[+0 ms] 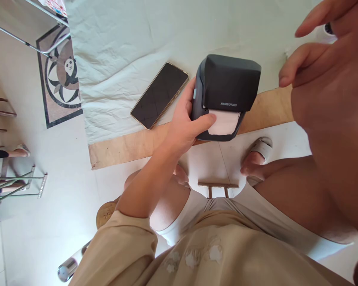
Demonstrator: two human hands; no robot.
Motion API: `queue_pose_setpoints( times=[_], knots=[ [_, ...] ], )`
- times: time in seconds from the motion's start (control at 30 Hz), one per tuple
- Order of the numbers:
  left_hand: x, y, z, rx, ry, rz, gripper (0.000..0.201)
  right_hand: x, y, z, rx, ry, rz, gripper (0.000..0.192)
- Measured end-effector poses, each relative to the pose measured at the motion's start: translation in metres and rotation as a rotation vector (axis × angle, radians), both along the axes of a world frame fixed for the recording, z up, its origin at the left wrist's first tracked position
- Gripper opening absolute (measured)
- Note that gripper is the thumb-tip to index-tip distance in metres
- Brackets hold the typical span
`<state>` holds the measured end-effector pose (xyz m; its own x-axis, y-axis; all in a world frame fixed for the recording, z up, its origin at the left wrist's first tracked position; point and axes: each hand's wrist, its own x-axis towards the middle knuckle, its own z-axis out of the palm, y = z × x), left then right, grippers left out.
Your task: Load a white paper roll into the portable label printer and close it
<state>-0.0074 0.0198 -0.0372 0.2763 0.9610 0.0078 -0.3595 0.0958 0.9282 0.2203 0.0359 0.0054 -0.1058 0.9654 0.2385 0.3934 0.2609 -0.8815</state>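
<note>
My left hand (186,123) is wrapped round a dark grey label printer (231,81) marked NIIMBOT, held over the table's front edge. Its thumb presses on the pale paper (223,122) showing below the black lid. At the upper right, close to the camera, my right hand (325,59) is raised with its fingers apart, touching nothing I can see. Behind those fingers a small white object with a dark part (326,33) is mostly hidden. A phone (160,95) with a dark screen lies flat on the cloth, left of the printer.
A pale green cloth (113,51) covers the table, leaving a bare wooden edge (122,151) along the front. My legs are under that edge. On the left are a metal frame (24,39), a panda floor panel (61,75), a green-legged stool (18,184) and another person's foot (20,151).
</note>
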Motion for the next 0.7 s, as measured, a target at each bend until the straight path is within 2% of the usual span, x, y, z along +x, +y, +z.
queue_pose_setpoints(
  times=[0.07,0.1,0.2,0.3,0.5,0.7],
  knots=[
    [0.001,-0.001,0.001,0.002,-0.024,-0.002,0.051,-0.004,0.000,-0.003,0.099,0.073,-0.086,0.030],
    [0.002,-0.001,0.002,0.006,-0.040,-0.003,0.051,-0.007,0.000,-0.006,0.087,0.066,-0.066,0.032],
    [0.004,-0.003,0.006,0.004,-0.086,0.010,0.049,-0.013,0.001,-0.018,-0.077,-0.026,0.197,0.062],
    [0.006,-0.004,0.011,-0.046,-0.077,0.012,0.044,-0.015,0.003,-0.029,-0.097,0.007,0.341,0.078],
    [0.004,-0.005,0.013,-0.099,-0.059,-0.036,0.037,-0.016,0.004,-0.035,0.021,-0.046,0.298,0.075],
    [0.003,-0.004,0.014,-0.119,-0.122,-0.027,0.025,-0.020,0.001,-0.037,0.018,-0.050,0.285,0.068]
  ],
)
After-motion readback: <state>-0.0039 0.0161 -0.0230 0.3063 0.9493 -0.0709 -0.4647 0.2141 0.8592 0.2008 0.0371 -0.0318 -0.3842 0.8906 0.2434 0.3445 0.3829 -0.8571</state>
